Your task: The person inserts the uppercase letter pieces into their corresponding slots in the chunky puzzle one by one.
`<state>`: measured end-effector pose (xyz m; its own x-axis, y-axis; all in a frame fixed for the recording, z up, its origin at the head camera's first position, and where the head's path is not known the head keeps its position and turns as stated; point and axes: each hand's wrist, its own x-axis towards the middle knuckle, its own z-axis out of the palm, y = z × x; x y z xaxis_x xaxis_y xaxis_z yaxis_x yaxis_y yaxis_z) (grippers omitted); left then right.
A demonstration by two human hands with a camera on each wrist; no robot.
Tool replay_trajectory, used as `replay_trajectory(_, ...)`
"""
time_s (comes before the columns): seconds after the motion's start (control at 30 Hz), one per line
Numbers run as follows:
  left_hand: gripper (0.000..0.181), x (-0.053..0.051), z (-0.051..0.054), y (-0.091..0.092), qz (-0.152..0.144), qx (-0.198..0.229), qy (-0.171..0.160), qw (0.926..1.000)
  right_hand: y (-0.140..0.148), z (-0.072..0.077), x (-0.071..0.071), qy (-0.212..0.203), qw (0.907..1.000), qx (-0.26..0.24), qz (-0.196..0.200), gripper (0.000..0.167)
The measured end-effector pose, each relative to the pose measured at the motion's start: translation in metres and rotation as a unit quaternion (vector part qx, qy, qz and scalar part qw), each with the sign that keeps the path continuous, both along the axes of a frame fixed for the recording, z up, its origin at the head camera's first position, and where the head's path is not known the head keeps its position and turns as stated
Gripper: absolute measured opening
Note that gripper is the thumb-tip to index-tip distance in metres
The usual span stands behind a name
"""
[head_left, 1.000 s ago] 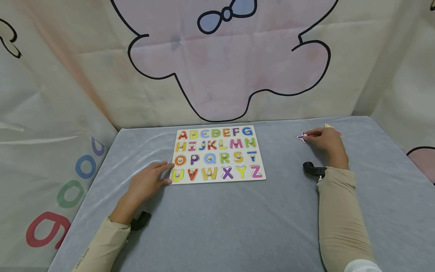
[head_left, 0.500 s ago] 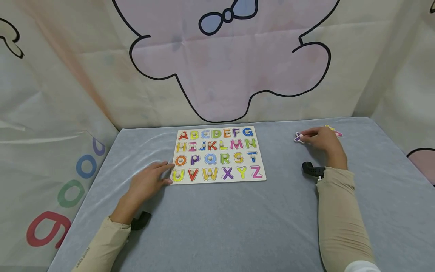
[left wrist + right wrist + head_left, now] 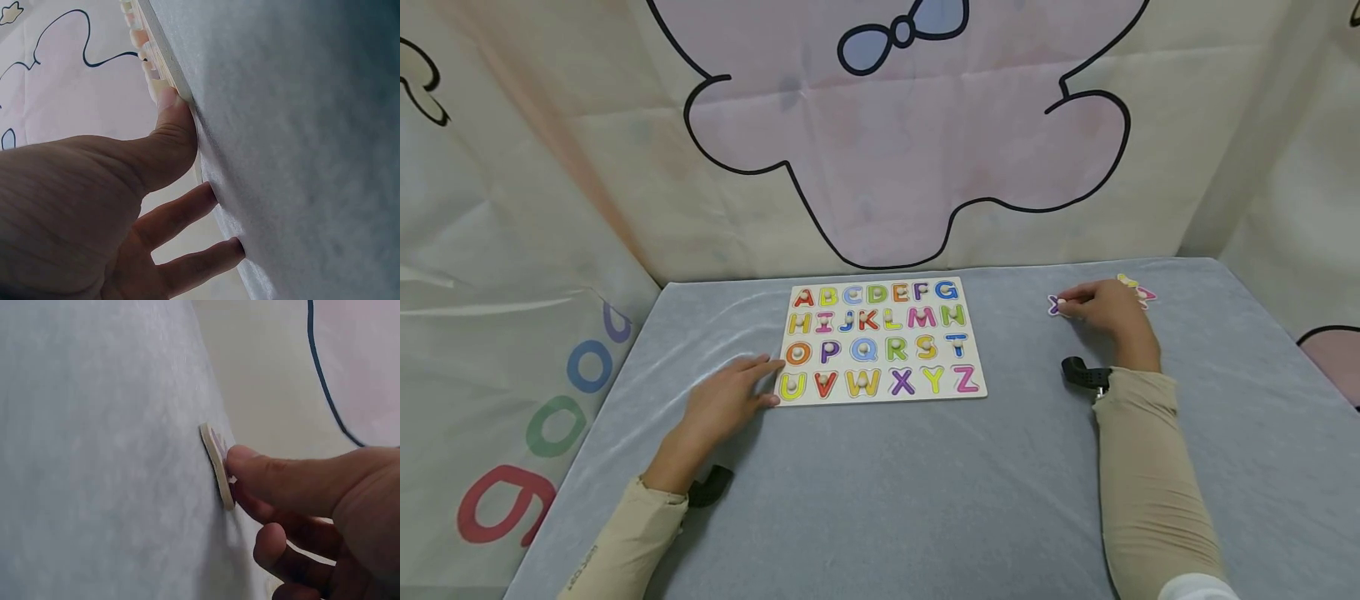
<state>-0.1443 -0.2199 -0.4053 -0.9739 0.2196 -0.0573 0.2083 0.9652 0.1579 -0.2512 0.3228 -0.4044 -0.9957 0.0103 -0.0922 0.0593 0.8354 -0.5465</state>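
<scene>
A white alphabet puzzle board lies left of the table's middle. Most of its letters bear small knobs; the X, Y and Z places in the bottom row show no knobs. At the board's left edge rests my left hand, its thumb and fingers extended against the side. My right hand, at the far right, pinches a purple letter X puzzle piece between thumb and finger. In the right wrist view this X piece stands edge-on, close over the cloth; whether it touches is unclear.
Just beyond my right hand lie a yellow piece and a pink piece, both partly hidden. A grey-blue cloth covers the table. A printed curtain rises behind its back edge.
My right hand has drawn slightly left with the X piece, which has turned a little in its fingers. More of the pink piece shows. The left hand and board stay put.
</scene>
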Motion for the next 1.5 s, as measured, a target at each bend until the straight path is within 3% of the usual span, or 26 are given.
replay_trajectory(0.3,0.061,-0.004,-0.002,0.002,0.000,0.009,0.000,1.0000,-0.045,0.030,0.001,0.000,0.9995,-0.001,0.032,0.037)
replay_trajectory(0.47,0.061,-0.005,-0.004,0.006,0.001,0.012,-0.008,0.9999,-0.087,0.038,0.007,-0.016,0.9974,0.008,0.069,0.031)
replay_trajectory(0.77,0.061,-0.003,-0.002,0.006,0.007,0.001,-0.011,0.9999,-0.165,0.031,0.046,-0.023,0.9833,-0.033,0.178,0.024)
replay_trajectory(0.93,0.061,-0.002,-0.001,0.003,0.007,-0.001,-0.012,0.9999,-0.195,0.025,0.061,-0.031,0.9769,-0.050,0.206,0.020)
replay_trajectory(1.23,0.061,0.000,-0.001,0.003,0.008,0.000,-0.007,0.9999,-0.212,0.007,0.065,-0.014,0.9713,-0.017,0.237,0.010)
replay_trajectory(1.5,0.059,0.001,0.000,0.002,0.004,-0.001,0.004,1.0000,-0.220,0.001,0.067,-0.006,0.9723,0.003,0.234,0.007)
